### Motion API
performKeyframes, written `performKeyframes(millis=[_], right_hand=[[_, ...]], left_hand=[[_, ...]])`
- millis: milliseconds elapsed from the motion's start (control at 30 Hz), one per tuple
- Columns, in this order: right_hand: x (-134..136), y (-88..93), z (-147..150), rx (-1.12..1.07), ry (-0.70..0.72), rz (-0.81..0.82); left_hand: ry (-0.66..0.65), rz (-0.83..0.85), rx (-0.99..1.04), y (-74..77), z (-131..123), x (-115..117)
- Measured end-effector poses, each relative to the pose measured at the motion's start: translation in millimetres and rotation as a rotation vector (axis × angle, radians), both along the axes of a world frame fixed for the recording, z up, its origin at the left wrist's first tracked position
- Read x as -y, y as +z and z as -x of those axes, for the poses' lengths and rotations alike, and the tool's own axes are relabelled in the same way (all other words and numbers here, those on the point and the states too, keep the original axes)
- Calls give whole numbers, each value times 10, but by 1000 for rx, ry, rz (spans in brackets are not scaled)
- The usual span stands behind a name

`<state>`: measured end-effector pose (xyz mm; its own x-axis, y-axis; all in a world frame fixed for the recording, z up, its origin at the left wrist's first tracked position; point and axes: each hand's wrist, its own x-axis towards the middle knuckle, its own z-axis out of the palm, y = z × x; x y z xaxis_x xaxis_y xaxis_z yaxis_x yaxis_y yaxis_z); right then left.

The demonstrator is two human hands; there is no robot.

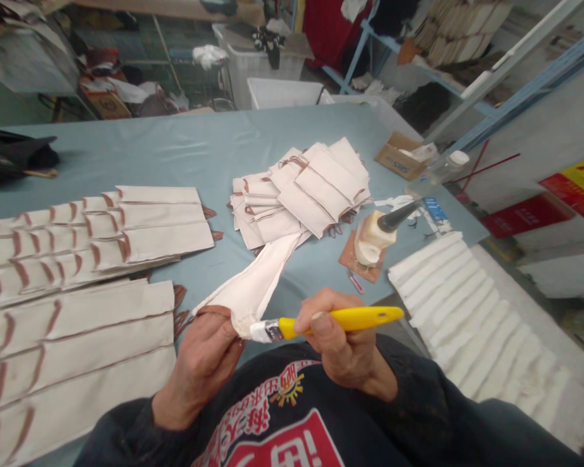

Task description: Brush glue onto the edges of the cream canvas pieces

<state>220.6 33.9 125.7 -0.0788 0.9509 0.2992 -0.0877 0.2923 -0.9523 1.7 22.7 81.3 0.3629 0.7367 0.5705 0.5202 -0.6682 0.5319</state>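
Note:
My left hand (209,353) is closed on the near end of a cream fabric piece (253,279) with a brown inner side, which stretches away toward the middle pile. In my right hand (340,344) is a paintbrush (360,318) with a yellow handle and a metal band. Its white bristles touch the edge of the fabric piece beside my left fingers. Beyond my right hand, a glue bottle (370,237) with a dark nozzle lies tilted on a small brown board (355,263). What the left fingertips pinch underneath is partly hidden.
Overlapping rows of cream pieces with brown edges (165,230) cover the table's left side. A loose pile (321,181) lies at the middle. White folded cloths (472,311) are stacked at right. A small cutter (355,282), a cardboard box (401,155) and a clear jar (440,174) are also there.

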Motion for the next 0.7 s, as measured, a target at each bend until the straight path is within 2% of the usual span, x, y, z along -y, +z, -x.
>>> performKeyframes(millis=[167,300,467,600,700], right_hand=[[-19,2,-2,-67,-70,-4],[-53,10,-19,-16,-30,38],[-96,77,-33,92,-190,-20],[-30,97,0,200,-74,-33],[-30,58,-16,173,-121,-16]], left_hand=[[10,-26,5,-33,-8,-19],[21,-45,10,-46,-21,-46],[53,-93,-35,-48,-43,-81],[60,-86,-38,-55,-53,-101],[65,-88,-53,-65,-57,-100]])
